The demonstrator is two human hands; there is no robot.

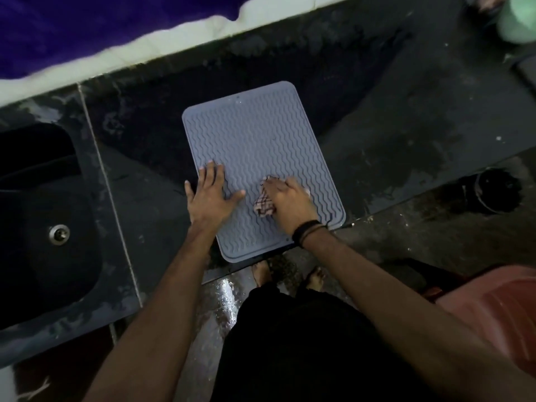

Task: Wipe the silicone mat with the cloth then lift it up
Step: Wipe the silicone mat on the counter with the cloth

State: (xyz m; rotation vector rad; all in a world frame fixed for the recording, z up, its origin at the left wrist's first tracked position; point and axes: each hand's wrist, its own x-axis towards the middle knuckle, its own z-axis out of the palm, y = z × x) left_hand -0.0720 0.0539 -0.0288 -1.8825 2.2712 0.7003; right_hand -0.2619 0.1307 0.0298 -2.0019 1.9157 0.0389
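Note:
A grey-blue silicone mat (255, 140) with a wavy ribbed surface lies flat on the dark counter, its near edge at the counter's front. My left hand (210, 195) presses flat with fingers spread on the mat's near left edge, partly on the counter. My right hand (290, 201) rests on the near right part of the mat, holding a bunched checked cloth (263, 206) against it. Most of the cloth is hidden under the hand. A dark band circles my right wrist.
A dark sink (43, 227) with a metal drain (59, 234) lies to the left. The wet black counter (406, 134) stretches right. A round dark object (497, 190) sits at the right. A green container (519, 18) stands far right, a red tub (499, 309) below the counter.

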